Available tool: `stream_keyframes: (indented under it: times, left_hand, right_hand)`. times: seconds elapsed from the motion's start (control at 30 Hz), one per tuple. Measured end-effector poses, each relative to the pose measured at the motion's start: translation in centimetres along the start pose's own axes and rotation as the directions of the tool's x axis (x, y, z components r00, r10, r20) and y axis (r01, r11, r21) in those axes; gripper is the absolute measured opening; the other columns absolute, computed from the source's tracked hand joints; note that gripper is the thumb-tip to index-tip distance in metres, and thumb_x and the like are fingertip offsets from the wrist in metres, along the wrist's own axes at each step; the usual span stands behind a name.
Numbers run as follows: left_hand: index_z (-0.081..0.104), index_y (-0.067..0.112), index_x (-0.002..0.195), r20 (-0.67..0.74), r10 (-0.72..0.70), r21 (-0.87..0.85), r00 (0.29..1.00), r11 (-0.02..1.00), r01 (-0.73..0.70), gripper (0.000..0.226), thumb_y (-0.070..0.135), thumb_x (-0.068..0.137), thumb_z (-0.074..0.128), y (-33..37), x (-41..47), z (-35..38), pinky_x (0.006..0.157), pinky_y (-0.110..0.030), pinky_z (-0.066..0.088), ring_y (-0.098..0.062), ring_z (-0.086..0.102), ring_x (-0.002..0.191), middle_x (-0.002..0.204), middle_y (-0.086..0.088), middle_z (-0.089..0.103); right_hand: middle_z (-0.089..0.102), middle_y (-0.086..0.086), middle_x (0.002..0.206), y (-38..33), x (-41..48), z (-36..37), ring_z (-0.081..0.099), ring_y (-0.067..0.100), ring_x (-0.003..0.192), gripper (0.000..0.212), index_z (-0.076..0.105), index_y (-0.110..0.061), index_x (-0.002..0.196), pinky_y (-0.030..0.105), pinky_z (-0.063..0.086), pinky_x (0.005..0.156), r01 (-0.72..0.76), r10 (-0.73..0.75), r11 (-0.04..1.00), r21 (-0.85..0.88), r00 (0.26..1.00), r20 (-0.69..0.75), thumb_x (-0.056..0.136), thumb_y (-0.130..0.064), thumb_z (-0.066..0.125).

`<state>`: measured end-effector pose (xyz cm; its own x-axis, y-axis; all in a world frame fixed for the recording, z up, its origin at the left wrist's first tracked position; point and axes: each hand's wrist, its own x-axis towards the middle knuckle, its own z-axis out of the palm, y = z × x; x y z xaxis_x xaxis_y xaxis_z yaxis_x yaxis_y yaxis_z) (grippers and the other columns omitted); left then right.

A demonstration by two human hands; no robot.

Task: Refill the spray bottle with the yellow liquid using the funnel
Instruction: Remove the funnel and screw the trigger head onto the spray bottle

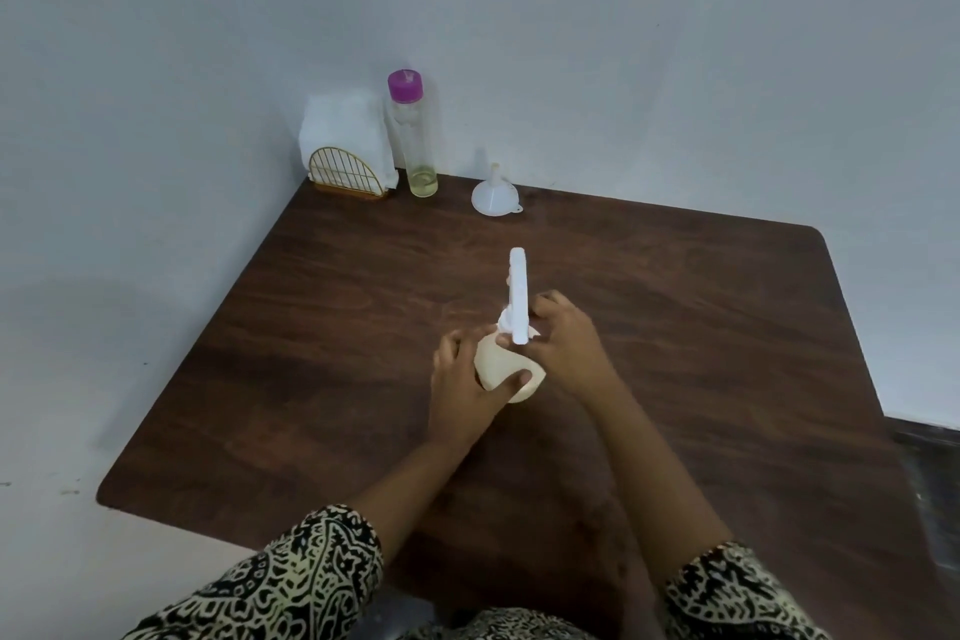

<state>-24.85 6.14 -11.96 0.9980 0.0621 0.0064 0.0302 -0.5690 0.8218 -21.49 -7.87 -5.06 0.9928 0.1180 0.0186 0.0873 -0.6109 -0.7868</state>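
A cream spray bottle (496,366) with a white trigger head (519,294) stands upright in the middle of the dark wooden table (363,327). My left hand (462,387) is wrapped around its body. My right hand (563,340) grips the white collar under the trigger head. A white funnel (494,195) rests wide end down near the table's far edge. To its left stands a tall clear bottle (415,140) with a purple cap and a little yellow liquid at its bottom.
A gold wire holder (347,174) with white napkins sits in the far left corner against the wall. The table's rounded edges run close to the wall on the left and behind. Patterned sleeves cover both my forearms at the bottom.
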Motion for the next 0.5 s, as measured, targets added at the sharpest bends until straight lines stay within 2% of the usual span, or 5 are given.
stream_keyframes:
  times: [0.1, 0.2, 0.27, 0.4, 0.5]
  left_hand:
    - [0.053, 0.026, 0.126, 0.111, 0.016, -0.080, 0.994, 0.997, -0.007, 0.077, 0.068, 0.063, 0.065, -0.7, 1.0, -0.5, 0.093, -0.032, 0.047, -0.012, 0.047, 0.116, 0.127, 0.005, 0.047]
    - [0.050, 0.029, 0.129, 0.207, 0.030, -0.198, 0.978, 0.980, 0.012, 0.071, 0.057, 0.068, 0.075, -0.9, 1.7, 0.0, 0.095, -0.032, 0.049, -0.011, 0.049, 0.119, 0.130, 0.009, 0.050]
    - [0.049, 0.032, 0.128, 0.232, 0.009, -0.272, 0.973, 0.961, 0.056, 0.067, 0.050, 0.070, 0.079, -0.8, 1.6, 0.2, 0.092, -0.030, 0.051, -0.011, 0.052, 0.117, 0.126, 0.010, 0.053]
    - [0.051, 0.035, 0.121, 0.148, -0.019, -0.300, 0.989, 0.952, 0.063, 0.067, 0.058, 0.063, 0.075, -0.5, 1.2, 1.0, 0.093, -0.029, 0.049, -0.006, 0.053, 0.114, 0.122, 0.012, 0.056]
    - [0.053, 0.034, 0.119, 0.091, -0.003, -0.291, 0.996, 0.956, 0.030, 0.066, 0.060, 0.063, 0.075, -0.4, 1.2, 1.6, 0.092, -0.034, 0.050, -0.009, 0.055, 0.114, 0.121, 0.011, 0.059]
  right_hand:
    - [0.056, -0.012, 0.098, 0.3, 1.1, -2.3, 0.057, 0.006, 0.088, 0.024, 0.063, -0.027, 0.103, 0.029, 0.049, 0.083, 0.035, -0.046, 0.999, 0.042, 0.953, 0.299, 0.081, -0.027, 0.073]
    - [0.065, -0.006, 0.107, 0.4, 1.6, -3.3, 0.062, 0.012, 0.099, 0.030, 0.063, -0.022, 0.110, 0.035, 0.051, 0.090, -0.014, -0.036, 0.992, 0.127, 0.922, 0.387, 0.081, -0.023, 0.072]
    - [0.066, -0.009, 0.101, 0.2, 1.3, -3.2, 0.062, 0.010, 0.093, 0.033, 0.061, -0.021, 0.107, 0.033, 0.052, 0.083, -0.027, -0.002, 0.996, 0.089, 0.949, 0.316, 0.078, -0.026, 0.075]
    - [0.056, -0.013, 0.078, -0.2, -1.0, -1.5, 0.053, 0.002, 0.070, 0.038, 0.053, -0.019, 0.085, 0.010, 0.038, 0.059, -0.058, 0.055, 0.995, 0.077, 0.998, 0.034, 0.067, -0.034, 0.083]
    - [0.043, -0.012, 0.070, -0.3, -1.6, 0.0, 0.045, 0.001, 0.061, 0.037, 0.049, -0.021, 0.072, 0.007, 0.036, 0.058, -0.048, 0.054, 0.998, 0.033, 0.976, -0.211, 0.066, -0.034, 0.084]
